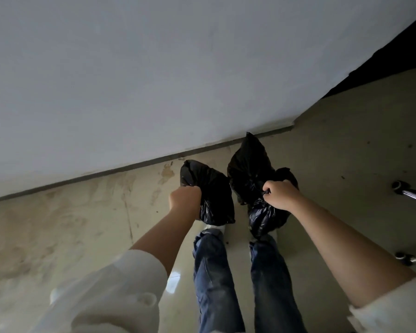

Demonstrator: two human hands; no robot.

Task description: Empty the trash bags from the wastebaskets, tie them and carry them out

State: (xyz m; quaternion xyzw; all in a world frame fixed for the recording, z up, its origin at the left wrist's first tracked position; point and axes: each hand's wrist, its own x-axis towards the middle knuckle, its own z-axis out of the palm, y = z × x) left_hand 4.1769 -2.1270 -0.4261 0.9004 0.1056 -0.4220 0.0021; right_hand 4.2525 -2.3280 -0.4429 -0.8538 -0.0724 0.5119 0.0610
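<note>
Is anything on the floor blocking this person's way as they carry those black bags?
Nothing visible lies right ahead. The left hand and right hand grip black bags beside the wall. The floor looks bare toward the dark opening; chair legs stand off to the right.

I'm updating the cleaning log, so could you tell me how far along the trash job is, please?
Emptying looks done: no wastebasket is in view and the bags are out. In hand: the left hand grips one black bag by its gathered neck, and the right hand grips the other bags. Knots aren't clearly visible. Left: carrying them out across the tiled floor.
</note>
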